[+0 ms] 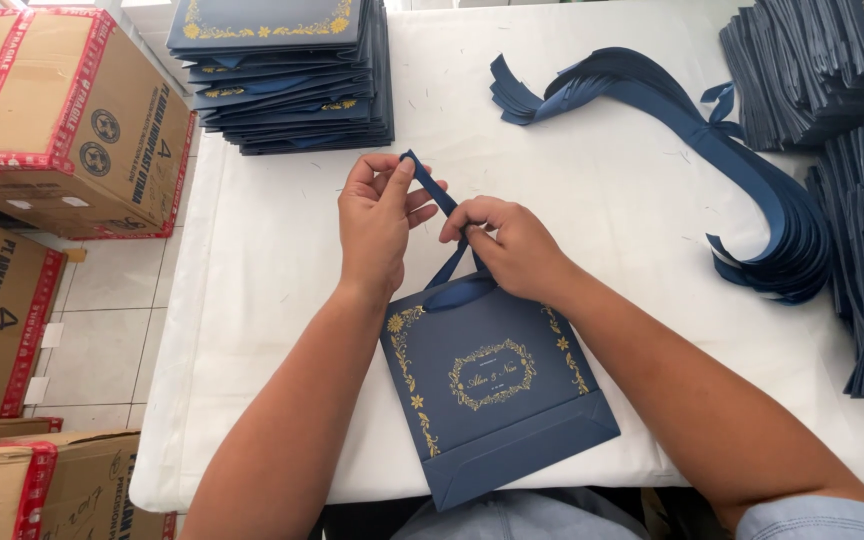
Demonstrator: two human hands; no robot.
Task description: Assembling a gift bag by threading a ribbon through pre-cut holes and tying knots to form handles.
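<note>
A flat navy paper bag (pixel 497 385) with gold floral print lies at the near edge of the white table (pixel 272 300), its folded bottom toward me. A navy satin ribbon (pixel 452 255) runs up from the bag's top edge. My left hand (pixel 377 225) pinches the ribbon's upper end between thumb and fingers. My right hand (pixel 512 245) grips the ribbon lower down, just above the bag's top edge, where the ribbon forms a loop.
A stack of finished navy bags (pixel 287 75) stands at the back left. More stacked bags (pixel 852 80) line the right side. A long bundle of navy ribbons (pixel 712 140) curves across the back right. Cardboard boxes (pixel 62 100) sit on the tiled floor at left.
</note>
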